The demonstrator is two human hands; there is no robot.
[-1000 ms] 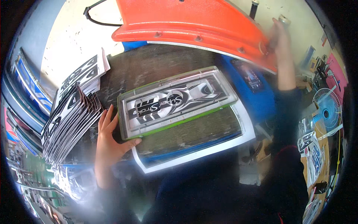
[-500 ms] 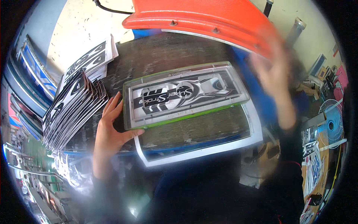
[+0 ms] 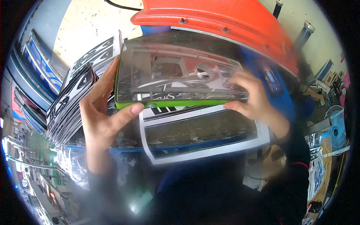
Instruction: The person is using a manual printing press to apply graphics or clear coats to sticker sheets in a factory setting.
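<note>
Over the board [image 3: 165, 36], the frame [image 3: 180, 75] sits between the left hand [image 3: 99, 120] at its left end and the right hand [image 3: 255, 97] at its right, above a sheet [image 3: 187, 156] extending in front, with stacked sheets [image 3: 71, 108] left, a machine part [image 3: 213, 15] behind and a fan [image 3: 336, 131] far right.

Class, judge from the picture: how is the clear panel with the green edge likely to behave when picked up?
The clear panel is probably stiff: held at its edge by the left hand and right hand, it shows no obvious sag. Its shiny, reflective face may be slippery. Being broad and flat, it seems unlikely to roll.
</note>
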